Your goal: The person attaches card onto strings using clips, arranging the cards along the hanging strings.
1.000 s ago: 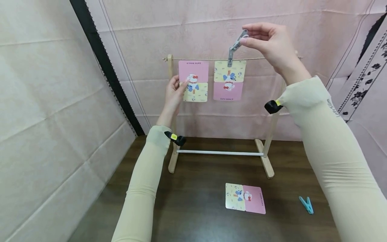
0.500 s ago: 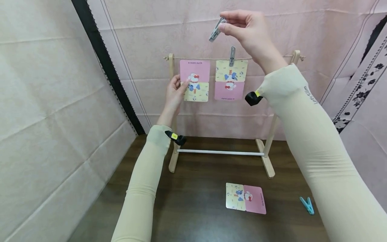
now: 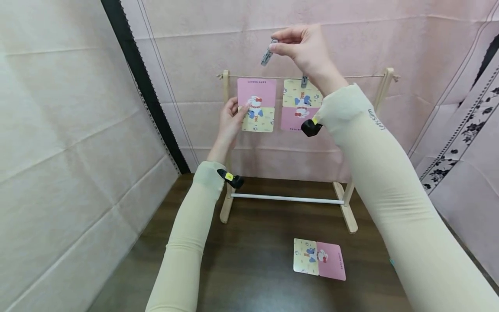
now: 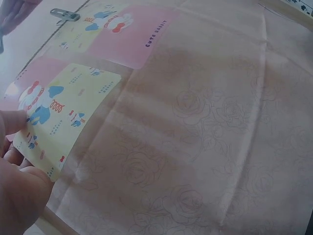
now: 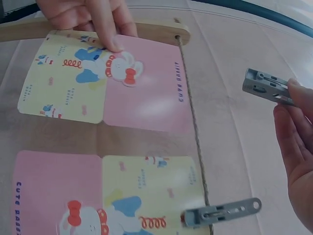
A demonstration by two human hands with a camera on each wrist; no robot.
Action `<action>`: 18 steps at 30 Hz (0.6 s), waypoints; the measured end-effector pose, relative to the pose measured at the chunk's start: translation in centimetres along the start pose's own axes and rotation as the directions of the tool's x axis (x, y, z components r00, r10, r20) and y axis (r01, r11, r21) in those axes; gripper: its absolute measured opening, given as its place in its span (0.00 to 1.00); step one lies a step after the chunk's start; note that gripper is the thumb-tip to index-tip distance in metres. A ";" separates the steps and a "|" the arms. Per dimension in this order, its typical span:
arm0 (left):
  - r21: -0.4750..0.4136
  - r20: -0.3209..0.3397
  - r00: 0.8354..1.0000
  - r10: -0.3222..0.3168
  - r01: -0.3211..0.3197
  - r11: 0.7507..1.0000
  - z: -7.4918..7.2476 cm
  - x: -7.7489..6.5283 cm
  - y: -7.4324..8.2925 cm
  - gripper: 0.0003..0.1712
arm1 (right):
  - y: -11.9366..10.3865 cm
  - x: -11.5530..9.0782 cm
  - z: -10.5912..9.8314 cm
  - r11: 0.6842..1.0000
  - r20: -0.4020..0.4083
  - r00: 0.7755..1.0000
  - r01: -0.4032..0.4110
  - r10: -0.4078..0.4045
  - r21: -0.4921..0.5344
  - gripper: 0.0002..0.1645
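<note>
My left hand [image 3: 231, 121] pinches the left edge of a pink-and-yellow rabbit card [image 3: 259, 91], thumb in front, fingers behind. The card's pink top edge lies along the rope [image 3: 362, 76]. Above it, my right hand [image 3: 309, 50] pinches a grey clothespin [image 3: 267, 55] between thumb and fingers, apart from both rope and card; its jaws point down to the left. A second rabbit card [image 3: 292, 93], yellow half up, hangs from the rope by another grey clothespin [image 5: 222, 213]. In the head view, my right wrist and sleeve cover part of that card.
The rope runs between the posts of a wooden stand [image 3: 383, 89] with a white lower bar [image 3: 288, 199]. Another rabbit card [image 3: 331, 260] lies on the dark table [image 3: 253, 268]. A blue clothespin [image 3: 391, 262] is nearly hidden behind my right sleeve. Pink cloth [image 3: 187, 56] hangs behind.
My right hand first rises and moves left with its clothespin, away from the clipped one, then lowers over the left card. My left hand keeps its hold on the card.
</note>
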State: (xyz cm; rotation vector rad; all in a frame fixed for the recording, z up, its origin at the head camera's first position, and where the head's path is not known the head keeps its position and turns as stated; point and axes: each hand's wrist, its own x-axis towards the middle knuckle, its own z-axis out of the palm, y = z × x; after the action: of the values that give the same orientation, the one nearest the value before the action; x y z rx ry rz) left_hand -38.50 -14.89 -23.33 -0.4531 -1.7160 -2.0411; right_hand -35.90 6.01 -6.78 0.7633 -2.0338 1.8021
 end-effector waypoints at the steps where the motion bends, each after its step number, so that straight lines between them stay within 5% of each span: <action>1: 0.002 -0.001 1.000 0.000 0.000 1.000 0.0 0.0 0.0 0.17 | 0.1 0.1 0.2 1.000 0.005 1.000 0.001 -0.001 -0.019 0.11; 10: 0.000 -0.012 1.000 -0.022 0.022 1.000 0.3 0.1 -0.1 0.17 | 1.1 0.4 1.6 0.978 0.036 0.999 0.000 0.007 -0.210 0.15; 18: 0.044 -0.008 1.000 -0.026 0.026 0.999 0.2 0.0 -0.2 0.19 | 2.1 0.4 1.9 0.962 0.067 0.997 -0.016 0.036 -0.274 0.17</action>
State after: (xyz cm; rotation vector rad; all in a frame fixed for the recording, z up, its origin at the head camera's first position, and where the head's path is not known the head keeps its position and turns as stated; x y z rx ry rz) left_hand -38.60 -14.66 -23.48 -0.4106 -1.7670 -2.0163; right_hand -37.27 4.17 -8.55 0.7302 -2.2860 1.4800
